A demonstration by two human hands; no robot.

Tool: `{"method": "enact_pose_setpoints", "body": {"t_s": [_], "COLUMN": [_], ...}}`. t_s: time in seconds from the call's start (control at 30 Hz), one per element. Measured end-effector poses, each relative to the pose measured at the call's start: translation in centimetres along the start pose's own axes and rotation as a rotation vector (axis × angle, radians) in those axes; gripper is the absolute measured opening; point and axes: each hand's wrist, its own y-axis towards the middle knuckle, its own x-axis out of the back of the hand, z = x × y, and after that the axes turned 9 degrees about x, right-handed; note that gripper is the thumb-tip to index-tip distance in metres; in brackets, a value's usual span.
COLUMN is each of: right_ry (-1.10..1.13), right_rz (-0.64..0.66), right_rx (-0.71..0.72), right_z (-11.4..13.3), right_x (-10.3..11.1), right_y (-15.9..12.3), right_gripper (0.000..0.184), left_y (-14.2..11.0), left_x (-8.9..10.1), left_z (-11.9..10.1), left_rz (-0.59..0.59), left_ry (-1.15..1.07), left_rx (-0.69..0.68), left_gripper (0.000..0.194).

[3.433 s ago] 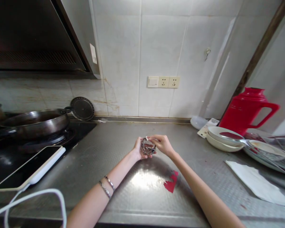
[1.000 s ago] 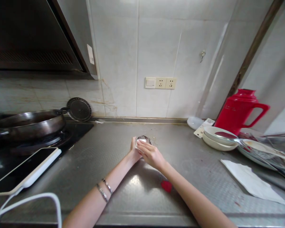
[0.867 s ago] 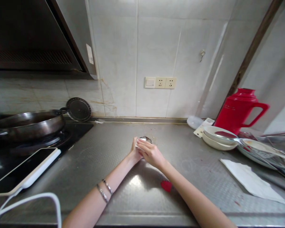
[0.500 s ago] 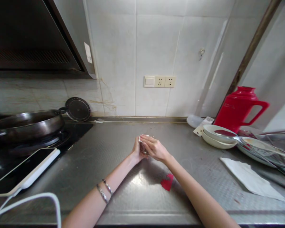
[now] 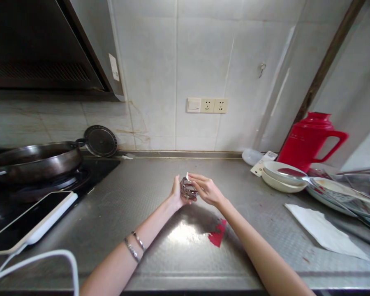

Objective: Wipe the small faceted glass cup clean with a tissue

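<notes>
Above the middle of the steel counter [image 5: 135, 205], my left hand [image 5: 176, 194] cups a small shiny metal bowl [image 5: 187, 190]. My right hand [image 5: 207, 190] is against the bowl from the right, with a small white cloth or paper [image 5: 188, 177] pinched at its fingertips on the bowl's rim. The bowl is tilted toward me and partly hidden by both hands. Two thin bracelets [image 5: 136, 246] sit on my left wrist.
A dark pan [image 5: 33, 160] sits on the stove at left, with a round lid [image 5: 100, 141] against the wall. A phone [image 5: 27, 222] with a white cable lies front left. At right are a red jug [image 5: 311, 139], stacked plates [image 5: 280, 176] and a white napkin [image 5: 322, 232]. A red scrap [image 5: 217, 236] lies on the counter.
My right hand, which lay over the top of the bowl a second ago, has slid to its right side. The bowl's inside shows again.
</notes>
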Motion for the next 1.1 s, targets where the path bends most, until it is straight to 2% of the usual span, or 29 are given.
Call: {"method": "enact_pose_setpoints", "body": {"t_s": [0.13, 0.23, 0.4, 0.53, 0.8, 1.1], "right_ry": [0.038, 0.122, 0.366, 0.471, 0.437, 0.310], "right_rz": [-0.013, -0.061, -0.136, -0.129, -0.158, -0.216], "right_rx": [-0.042, -0.123, -0.395, -0.470, -0.440, -0.381], "right_z": [0.1, 0.1, 0.1, -0.1, -0.5, -0.2], "right_x": [-0.2, -0.2, 0.1, 0.2, 0.7, 0.6], "right_y": [0.0, 0.2, 0.6, 0.7, 0.8, 0.7], "right_gripper": [0.037, 0.035, 0.032, 0.032, 0.027, 0.025], "left_y": [-0.1, 0.0, -0.3, -0.9, -0.6, -0.8], "left_x": [0.0, 0.0, -0.3, -0.9, -0.6, -0.4], "left_z": [-0.1, -0.1, -0.1, 0.0, -0.1, -1.0], "left_rz": [-0.083, -0.065, 0.012, -0.014, 0.009, -0.050], "left_ry": [0.114, 0.145, 0.224, 0.240, 0.167, 0.040], "left_rx": [-0.072, -0.037, -0.002, -0.002, -0.005, -0.087], "left_gripper": [0.063, 0.066, 0.071, 0.070, 0.071, 0.069]}}
